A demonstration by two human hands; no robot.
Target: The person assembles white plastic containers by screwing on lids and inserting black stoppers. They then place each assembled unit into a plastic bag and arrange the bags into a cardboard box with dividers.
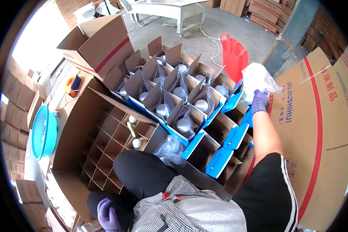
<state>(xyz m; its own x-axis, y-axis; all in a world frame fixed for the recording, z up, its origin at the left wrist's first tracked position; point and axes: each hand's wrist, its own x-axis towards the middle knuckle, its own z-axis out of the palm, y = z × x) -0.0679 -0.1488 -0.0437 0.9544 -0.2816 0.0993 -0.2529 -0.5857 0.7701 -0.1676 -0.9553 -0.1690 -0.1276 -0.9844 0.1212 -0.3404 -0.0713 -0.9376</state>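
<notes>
Right hand (260,101) grips plastic-wrapped white item (255,76) at its 12 o'clock, long axis unclear; blue-flapped box (232,102), 8 o'clock; left hand (108,217) farther, relaxed, empty

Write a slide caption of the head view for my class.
Purple-gloved right hand holds a plastic-wrapped white item beside open blue-flapped boxes; left hand near the black trousers.

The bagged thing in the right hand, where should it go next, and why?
Maybe lower the bagged thing into an open blue box: the right hand holds it up nearby, that box looks empty, and boxes to its left already hold similar bags.
</notes>
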